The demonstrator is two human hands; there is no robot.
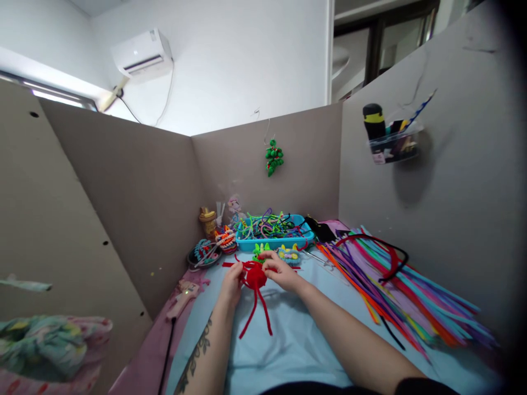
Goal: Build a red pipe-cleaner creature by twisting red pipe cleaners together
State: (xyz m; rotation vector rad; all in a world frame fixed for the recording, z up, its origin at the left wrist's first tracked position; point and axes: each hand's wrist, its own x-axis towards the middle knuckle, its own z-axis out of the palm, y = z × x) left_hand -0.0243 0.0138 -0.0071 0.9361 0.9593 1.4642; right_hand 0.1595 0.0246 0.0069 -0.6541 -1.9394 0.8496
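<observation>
A red fuzzy-stem piece [256,277] with a round, dense middle is held up over the light blue cloth. Two long red stems hang down from it, and others stick out at the top and sides. My left hand [234,280] pinches its left edge with closed fingers. On the right side, my right hand [278,269] has its thumb and fingers closed on the piece's upper right part. Just behind the hands sit a green fuzzy figure [261,251] and a blue-and-yellow one [289,255].
A blue basket [274,242] of mixed stems stands at the back. Colourful stems [395,285] spread along the right. Metal scissors [321,259] lie behind my right hand. At the left are a dark bowl [203,255] and a corded pink tool [184,299]. Grey panels enclose the table.
</observation>
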